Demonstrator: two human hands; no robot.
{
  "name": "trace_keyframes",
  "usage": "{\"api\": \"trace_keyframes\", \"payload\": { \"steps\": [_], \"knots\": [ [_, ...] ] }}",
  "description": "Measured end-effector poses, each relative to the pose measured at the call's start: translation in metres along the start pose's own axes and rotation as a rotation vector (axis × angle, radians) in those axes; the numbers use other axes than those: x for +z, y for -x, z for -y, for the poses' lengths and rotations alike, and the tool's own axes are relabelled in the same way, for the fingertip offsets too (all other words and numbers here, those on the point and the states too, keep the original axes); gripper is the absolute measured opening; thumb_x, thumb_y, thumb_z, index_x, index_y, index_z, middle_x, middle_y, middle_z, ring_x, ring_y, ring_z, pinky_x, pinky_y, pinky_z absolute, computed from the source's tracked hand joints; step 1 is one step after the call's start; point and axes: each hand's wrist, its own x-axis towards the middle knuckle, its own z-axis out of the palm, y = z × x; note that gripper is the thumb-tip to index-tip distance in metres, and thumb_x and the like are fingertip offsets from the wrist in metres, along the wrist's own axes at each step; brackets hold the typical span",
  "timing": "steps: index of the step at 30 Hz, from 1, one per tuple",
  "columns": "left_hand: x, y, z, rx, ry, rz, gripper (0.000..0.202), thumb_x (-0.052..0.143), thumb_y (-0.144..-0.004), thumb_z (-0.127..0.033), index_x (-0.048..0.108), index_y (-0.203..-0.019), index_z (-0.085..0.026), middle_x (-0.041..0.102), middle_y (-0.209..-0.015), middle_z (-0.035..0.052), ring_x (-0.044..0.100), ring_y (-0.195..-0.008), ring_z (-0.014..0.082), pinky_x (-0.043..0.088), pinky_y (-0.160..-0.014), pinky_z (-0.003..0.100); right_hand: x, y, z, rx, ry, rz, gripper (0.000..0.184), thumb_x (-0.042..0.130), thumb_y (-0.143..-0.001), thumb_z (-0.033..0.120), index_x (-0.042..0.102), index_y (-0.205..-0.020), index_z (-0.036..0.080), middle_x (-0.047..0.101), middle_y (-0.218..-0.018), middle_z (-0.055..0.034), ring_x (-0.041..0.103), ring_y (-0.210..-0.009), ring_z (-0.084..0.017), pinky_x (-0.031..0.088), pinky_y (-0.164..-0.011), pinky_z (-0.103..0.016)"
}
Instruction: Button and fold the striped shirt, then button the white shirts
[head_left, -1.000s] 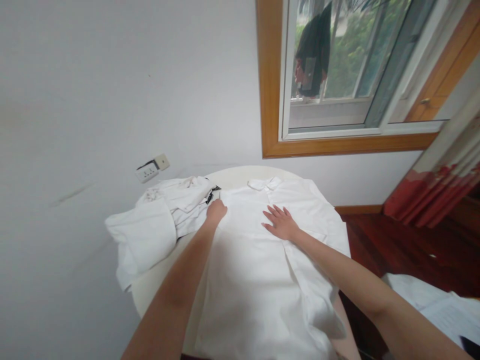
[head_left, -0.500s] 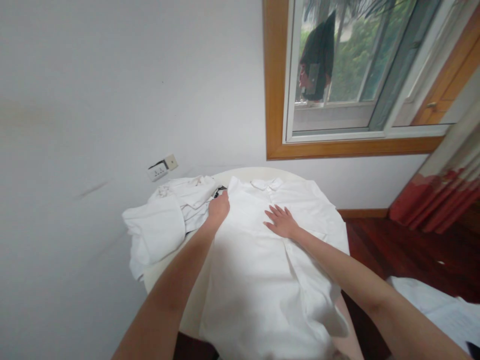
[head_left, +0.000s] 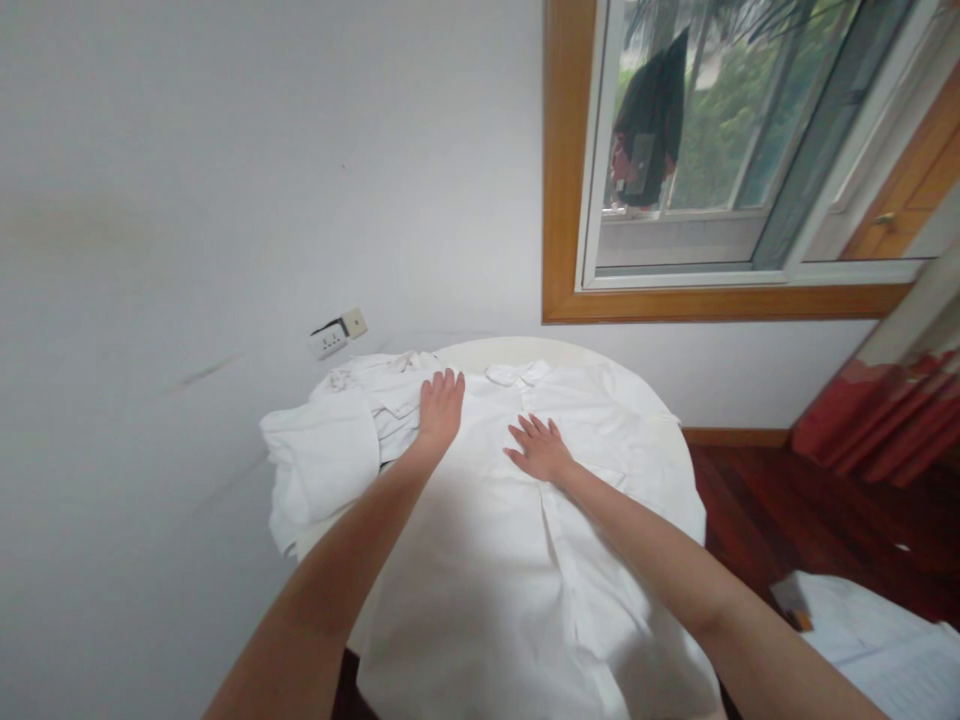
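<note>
A white collared shirt (head_left: 525,560) lies spread flat over a round white table (head_left: 517,352), its collar at the far edge. My left hand (head_left: 439,408) rests flat on the shirt's left shoulder, fingers stretched out. My right hand (head_left: 536,448) lies flat on the chest of the shirt, fingers spread. Neither hand holds anything. A heap of other white clothes (head_left: 337,445) sits just left of my left hand and hangs off the table's left edge.
A grey wall with a socket (head_left: 335,335) stands behind the table. A wood-framed window (head_left: 720,290) is at the upper right, with a dark garment hanging outside. Red curtain (head_left: 885,420) and dark wood floor (head_left: 757,510) lie to the right; white bedding (head_left: 877,640) at lower right.
My left hand has opened from a closed grip at the shirt's left edge to lying flat on the shoulder. The shirt's left side is now smoothed out. My right hand barely moved.
</note>
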Motion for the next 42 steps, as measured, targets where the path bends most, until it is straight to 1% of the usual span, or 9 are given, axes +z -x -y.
{"api": "trace_keyframes", "payload": {
  "steps": [2, 8, 12, 15, 18, 23, 29, 34, 42],
  "knots": [
    [0.008, 0.003, -0.014, 0.022, 0.033, 0.021, 0.053, 0.026, -0.089, -0.014, 0.035, -0.141, -0.019, 0.030, -0.149, 0.0117, 0.023, -0.137, 0.0317, 0.020, -0.108, 0.051, 0.000, -0.002, 0.005, 0.008, 0.000, 0.004, 0.067, 0.017, -0.089, 0.063, 0.031, -0.144, 0.027, 0.019, -0.153, -0.0047, 0.009, -0.142, -0.026, 0.007, -0.111, -0.050],
    [0.047, 0.015, -0.056, 0.047, 0.050, 0.112, 0.044, 0.034, -0.091, -0.029, 0.050, -0.131, -0.023, 0.040, -0.144, 0.0090, 0.028, -0.135, 0.0306, 0.023, -0.108, 0.048, -0.001, -0.002, 0.012, -0.001, -0.005, -0.001, 0.066, 0.018, -0.090, 0.061, 0.028, -0.145, 0.026, 0.019, -0.153, -0.0055, 0.012, -0.141, -0.027, 0.007, -0.111, -0.050],
    [0.072, 0.027, -0.058, -0.027, 0.089, 0.113, 0.045, 0.030, -0.092, -0.036, 0.048, -0.133, -0.026, 0.043, -0.142, 0.0083, 0.033, -0.133, 0.0303, 0.024, -0.108, 0.052, -0.003, 0.000, 0.010, -0.010, -0.019, 0.005, 0.064, 0.022, -0.090, 0.061, 0.028, -0.145, 0.028, 0.020, -0.153, -0.0043, 0.012, -0.141, -0.025, 0.007, -0.112, -0.050],
    [0.081, 0.031, -0.055, -0.063, 0.115, 0.102, 0.049, 0.031, -0.092, -0.043, 0.046, -0.135, -0.027, 0.041, -0.144, 0.0087, 0.032, -0.133, 0.0322, 0.023, -0.108, 0.055, -0.008, 0.001, 0.000, -0.057, -0.055, 0.043, 0.066, 0.026, -0.088, 0.063, 0.030, -0.144, 0.027, 0.023, -0.152, -0.0056, 0.015, -0.141, -0.024, 0.010, -0.112, -0.048],
    [0.082, 0.033, -0.055, -0.067, 0.130, 0.102, 0.052, 0.034, -0.090, -0.047, 0.045, -0.136, -0.027, 0.039, -0.145, 0.0091, 0.030, -0.134, 0.0331, 0.021, -0.109, 0.056, -0.015, 0.007, -0.016, -0.068, -0.055, 0.045, 0.068, 0.026, -0.088, 0.066, 0.033, -0.143, 0.027, 0.025, -0.152, -0.0060, 0.015, -0.141, -0.025, 0.013, -0.111, -0.047],
    [0.078, 0.036, -0.063, -0.062, 0.154, 0.107, 0.053, 0.035, -0.090, -0.048, 0.045, -0.136, -0.025, 0.038, -0.145, 0.0104, 0.030, -0.135, 0.0337, 0.020, -0.108, 0.057, -0.016, 0.031, -0.036, -0.008, 0.022, -0.013, 0.064, 0.018, -0.090, 0.063, 0.032, -0.143, 0.030, 0.022, -0.152, -0.0037, 0.015, -0.141, -0.027, 0.008, -0.110, -0.054],
    [0.075, 0.042, -0.072, -0.035, 0.156, 0.083, 0.052, 0.035, -0.090, -0.048, 0.047, -0.135, -0.026, 0.040, -0.144, 0.0100, 0.031, -0.134, 0.0335, 0.022, -0.108, 0.056, -0.013, 0.048, -0.037, 0.000, 0.066, -0.045, 0.062, 0.018, -0.092, 0.060, 0.031, -0.144, 0.029, 0.021, -0.152, -0.0044, 0.015, -0.141, -0.027, 0.010, -0.110, -0.054],
    [0.075, 0.044, -0.075, -0.047, 0.156, 0.062, 0.051, 0.034, -0.090, -0.047, 0.047, -0.135, -0.026, 0.040, -0.144, 0.0093, 0.031, -0.134, 0.0335, 0.021, -0.107, 0.058, -0.012, 0.046, -0.039, 0.000, 0.070, -0.041, 0.062, 0.019, -0.092, 0.061, 0.031, -0.144, 0.029, 0.022, -0.152, -0.0036, 0.017, -0.140, -0.027, 0.012, -0.110, -0.054],
    [0.071, 0.042, -0.077, -0.056, 0.137, 0.111, 0.051, 0.034, -0.090, -0.043, 0.045, -0.136, -0.025, 0.038, -0.145, 0.0099, 0.029, -0.134, 0.0343, 0.021, -0.106, 0.060, -0.008, 0.042, -0.041, -0.013, 0.057, -0.038, 0.062, 0.019, -0.092, 0.060, 0.031, -0.144, 0.029, 0.022, -0.152, -0.0042, 0.015, -0.141, -0.028, 0.010, -0.110, -0.055]
  ]
}}
